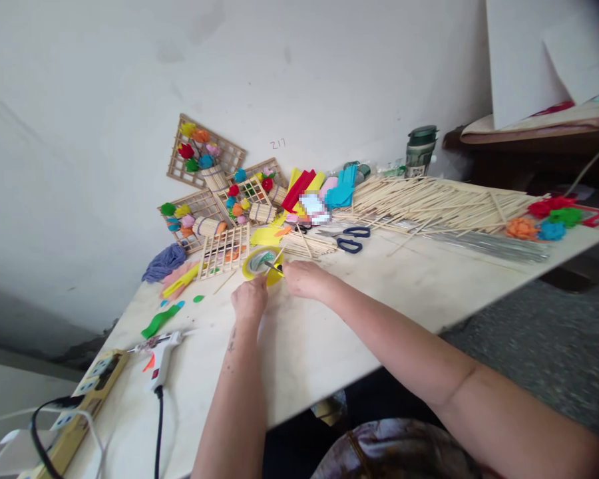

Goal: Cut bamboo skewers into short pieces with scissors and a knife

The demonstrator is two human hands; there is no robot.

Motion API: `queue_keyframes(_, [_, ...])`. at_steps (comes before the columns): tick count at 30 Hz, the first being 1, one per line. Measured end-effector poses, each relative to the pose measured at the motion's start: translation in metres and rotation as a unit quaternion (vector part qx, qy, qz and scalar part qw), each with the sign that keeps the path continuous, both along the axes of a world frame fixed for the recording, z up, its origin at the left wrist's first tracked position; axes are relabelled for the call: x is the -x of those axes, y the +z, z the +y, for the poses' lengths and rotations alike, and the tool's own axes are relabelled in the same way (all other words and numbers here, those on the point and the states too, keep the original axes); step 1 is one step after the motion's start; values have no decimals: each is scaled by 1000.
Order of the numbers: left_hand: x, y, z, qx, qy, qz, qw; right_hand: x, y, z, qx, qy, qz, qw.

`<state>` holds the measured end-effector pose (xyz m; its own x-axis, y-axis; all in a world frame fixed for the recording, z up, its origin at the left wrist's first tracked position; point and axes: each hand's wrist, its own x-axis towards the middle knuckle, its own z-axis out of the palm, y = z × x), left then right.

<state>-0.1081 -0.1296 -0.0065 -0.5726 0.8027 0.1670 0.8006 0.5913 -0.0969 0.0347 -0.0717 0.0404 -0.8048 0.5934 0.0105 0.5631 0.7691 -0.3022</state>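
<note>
My left hand (249,299) rests closed on the pale table (419,286), its fingers curled against a yellow roll of tape (260,263). My right hand (305,278) is closed too, just right of the roll, pinching a thin dark-tipped stick (274,267) that lies across the roll's edge. A small wooden lattice frame (224,251) lies just beyond the roll.
A white glue gun (160,351) and a yellow power strip (87,392) sit near left. Blue-handled scissors (352,238), a heap of thin wooden sticks (429,199), paper flowers (549,223), finished lattice crafts (204,159), coloured foam sheets (304,186) and a green flask (420,152) lie beyond.
</note>
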Motion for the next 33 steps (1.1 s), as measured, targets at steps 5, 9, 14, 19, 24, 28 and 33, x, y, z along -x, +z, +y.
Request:
queue_keyframes(5, [-3, -1, 1, -13, 30, -18, 999, -12, 3, 0, 18, -3, -7, 1000])
queue_keyframes(9, [0, -2, 2, -13, 16, -18, 1000, -15, 1, 2, 13, -7, -1, 1000])
queue_keyframes(14, [0, -2, 2, -11, 2, 3, 1000, 0, -3, 5, 7, -3, 7, 1000])
queue_keyframes(19, [-4, -1, 2, -23, 25, -15, 999, -12, 3, 3, 17, 9, -9, 1000])
queue_keyframes(24, [0, -3, 3, -15, 18, -19, 1000, -18, 1, 5, 14, 10, -12, 1000])
queue_keyframes(28, [1, -4, 3, -19, -1, -1, 1000, -8, -5, 7, 10, 3, 8, 1000])
queue_keyframes(33, [-1, -6, 3, -21, 9, -11, 1000, -9, -5, 7, 23, -7, 3, 1000])
